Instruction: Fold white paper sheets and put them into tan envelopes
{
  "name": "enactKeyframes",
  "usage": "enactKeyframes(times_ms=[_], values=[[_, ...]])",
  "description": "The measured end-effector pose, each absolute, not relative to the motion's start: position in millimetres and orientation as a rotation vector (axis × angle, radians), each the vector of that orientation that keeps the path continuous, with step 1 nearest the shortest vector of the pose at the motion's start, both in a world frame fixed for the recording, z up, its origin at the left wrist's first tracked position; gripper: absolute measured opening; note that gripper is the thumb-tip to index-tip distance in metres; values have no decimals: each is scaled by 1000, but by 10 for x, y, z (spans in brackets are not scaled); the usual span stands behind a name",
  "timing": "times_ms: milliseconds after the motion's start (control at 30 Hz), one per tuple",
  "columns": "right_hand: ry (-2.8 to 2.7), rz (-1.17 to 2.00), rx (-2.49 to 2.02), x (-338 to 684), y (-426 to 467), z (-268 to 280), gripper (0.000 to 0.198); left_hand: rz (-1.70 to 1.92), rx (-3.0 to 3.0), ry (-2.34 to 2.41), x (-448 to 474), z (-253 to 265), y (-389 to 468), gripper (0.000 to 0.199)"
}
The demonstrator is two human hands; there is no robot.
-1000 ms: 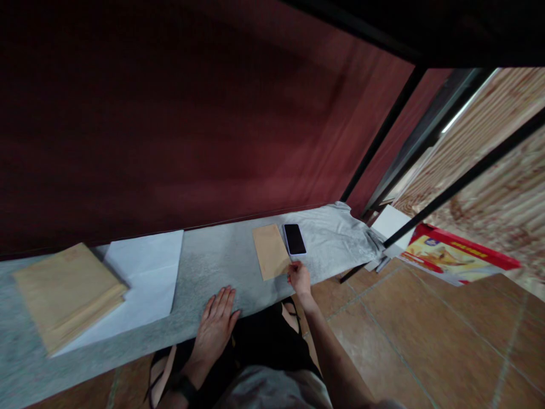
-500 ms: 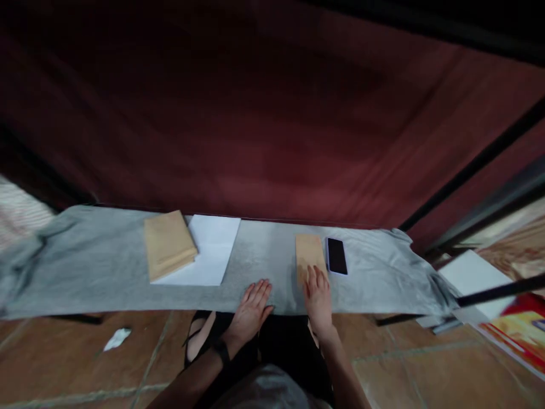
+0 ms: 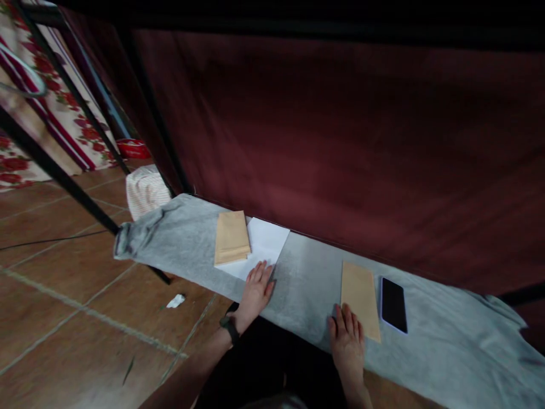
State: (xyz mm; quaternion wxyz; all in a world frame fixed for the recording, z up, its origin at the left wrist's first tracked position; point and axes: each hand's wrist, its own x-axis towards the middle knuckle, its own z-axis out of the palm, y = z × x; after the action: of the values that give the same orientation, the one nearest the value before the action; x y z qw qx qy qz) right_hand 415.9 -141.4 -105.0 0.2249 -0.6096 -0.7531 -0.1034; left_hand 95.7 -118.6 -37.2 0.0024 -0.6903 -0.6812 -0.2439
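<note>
Head view: left hand palm down, fingers extended and a little parted, nothing in grasp, fingertips over the near right corner of a white sheet. Right hand likewise flat, fingers stretched forward, nothing in grip, fingertips over the left edge of a brown envelope, toward its near corner. Flat on the grey cloth of the tabletop, long edges running away from the person, far edge just short of the dark red curtain. Phone just right of it, screen up, a narrow strip of cloth between their long edges. Farther left, a stack of brown envelopes on the left part of the white sheet, layered near edges slightly out of line. Room for sideways movement between the hands: a wide band of smooth cloth from sheet to envelope. More cloth left of the stack, as far as the black frame bar; more right of the phone, wrinkled toward the end. Near edge of the tabletop beneath the heels of both hands.
</note>
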Motion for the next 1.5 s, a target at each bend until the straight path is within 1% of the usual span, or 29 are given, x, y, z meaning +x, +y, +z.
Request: enactKeyframes(times_ms=[133, 233, 300, 433, 500, 600, 633, 700, 800, 933, 1100, 1200, 1300, 1433, 1500], values=[[-2080, -300, -1692, 4134, -1425, -1098, 60, -478, -2089, -2311, 751, -430, -1117, 61], [-2063, -306, -1706, 4127, -1425, -1116, 61, -322, -2114, -2332, 801, -426, -1135, 55], [-2055, -301, -1709, 4126, -1423, -1117, 62, -329, -2120, -2351, 848, -375, -1138, 47], [-2032, -274, -1721, 4121, -1419, -1100, 63, -576, -2187, -2474, 841, -226, -1094, 32], [-2024, -263, -1730, 4114, -1419, -1086, 62, -832, -2106, -2630, 784, -175, -1057, 26], [-2026, -260, -1739, 4101, -1418, -1062, 61, -1302, -1813, -2860, 653, -149, -986, 15], [-2025, -262, -1745, 4097, -1417, -1055, 60, -1419, -1728, -2904, 604, -151, -959, 13], [-2022, -263, -1761, 4089, -1415, -1042, 59, -1541, -1645, -2949, 512, -166, -914, 11], [-2018, -247, -1774, 4077, -1410, -1030, 57, -1788, -1495, -3017, 425, -197, -889, 13], [-2000, -228, -1778, 4063, -1411, -1017, 56, -2093, -1293, -3073, 388, -196, -913, 24], [-2005, -216, -1783, 4081, -1407, -984, 55, -2312, -1144, -3160, 319, -104, -902, 31], [-2025, -206, -1780, 4102, -1399, -961, 55, -2346, -1160, -3163, 312, -74, -900, 30], [-2030, -207, -1786, 4099, -1398, -936, 54, -2305, -1232, -3091, 359, -90, -918, 26], [-1971, -185, -1829, 4058, -1403, -909, 51, -2156, -1392, -3001, 457, -94, -960, 15], [-1920, -155, -1835, 4027, -1392, -908, 50, -1953, -1572, -2893, 549, -59, -1000, 9]])
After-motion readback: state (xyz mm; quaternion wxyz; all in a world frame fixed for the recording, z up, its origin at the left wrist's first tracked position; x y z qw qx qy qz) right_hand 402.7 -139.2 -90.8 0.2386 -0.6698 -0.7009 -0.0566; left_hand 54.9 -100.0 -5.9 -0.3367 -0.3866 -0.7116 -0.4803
